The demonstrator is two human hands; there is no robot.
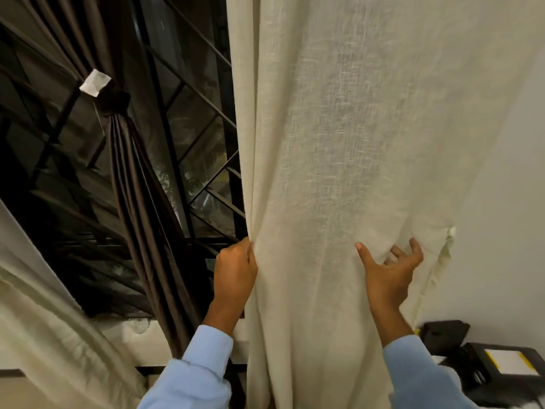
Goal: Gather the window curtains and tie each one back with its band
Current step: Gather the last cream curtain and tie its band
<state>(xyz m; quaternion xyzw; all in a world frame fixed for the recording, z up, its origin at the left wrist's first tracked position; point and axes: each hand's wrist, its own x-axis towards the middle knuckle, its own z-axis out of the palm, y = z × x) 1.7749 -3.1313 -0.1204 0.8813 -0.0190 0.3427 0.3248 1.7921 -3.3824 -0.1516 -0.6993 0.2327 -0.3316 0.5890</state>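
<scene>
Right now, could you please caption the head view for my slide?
Left hand grips the cream curtain at its edge, right hand presses its front; brown curtain already tied.

Left hand (236, 270): I grip the left edge of the cream curtain (339, 143), fingers curled round the fold, back of the hand toward me.
Left arm: my wrist is straight and the forearm rises just left of the curtain, in a light blue left sleeve (203, 361).
Right hand: my right hand (389, 273) lies on the curtain's front near its right edge, thumb (362, 251) stretched left, fingers (415, 246) spread, slightly bent, tips pressing the cloth.
Right arm: my forearm crosses the curtain's lower front, in the right sleeve (413, 367).
Level: both hands sit at about one height on the curtain.
</scene>
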